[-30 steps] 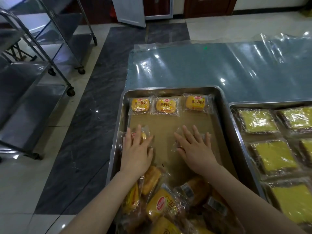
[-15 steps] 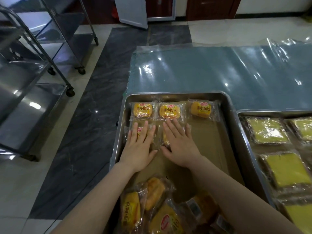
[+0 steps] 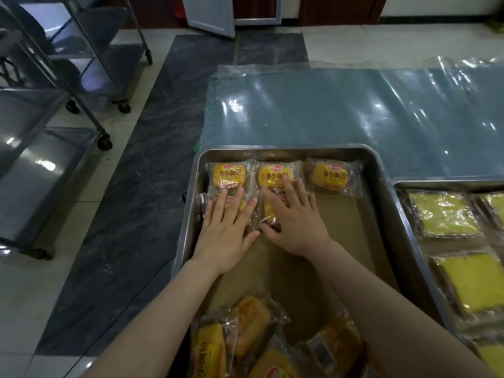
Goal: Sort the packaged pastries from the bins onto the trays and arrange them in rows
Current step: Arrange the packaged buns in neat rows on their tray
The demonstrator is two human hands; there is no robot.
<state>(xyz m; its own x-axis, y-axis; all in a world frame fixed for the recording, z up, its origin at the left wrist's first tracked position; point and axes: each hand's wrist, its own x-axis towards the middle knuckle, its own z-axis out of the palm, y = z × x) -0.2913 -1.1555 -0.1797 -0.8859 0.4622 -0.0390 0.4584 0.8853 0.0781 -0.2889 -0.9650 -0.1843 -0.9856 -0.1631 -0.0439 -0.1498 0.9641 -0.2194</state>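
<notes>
Left hand [image 3: 227, 229], right hand [image 3: 297, 223] on crosswise packets [image 3: 269, 213]

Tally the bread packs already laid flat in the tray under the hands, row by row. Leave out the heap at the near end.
Far-row packs: 3
Second-row packs, one under the left hand, one under the right hand: 2
Total: 5

The left forearm [image 3: 152, 309] and right forearm [image 3: 395, 309] reach forward over the tray's [image 3: 286, 149] near edge toward its far left corner. The left hand [image 3: 226, 227] and right hand [image 3: 296, 222] lie palm down, side by side, fingers straight and spread, thumbs nearly touching.
</notes>
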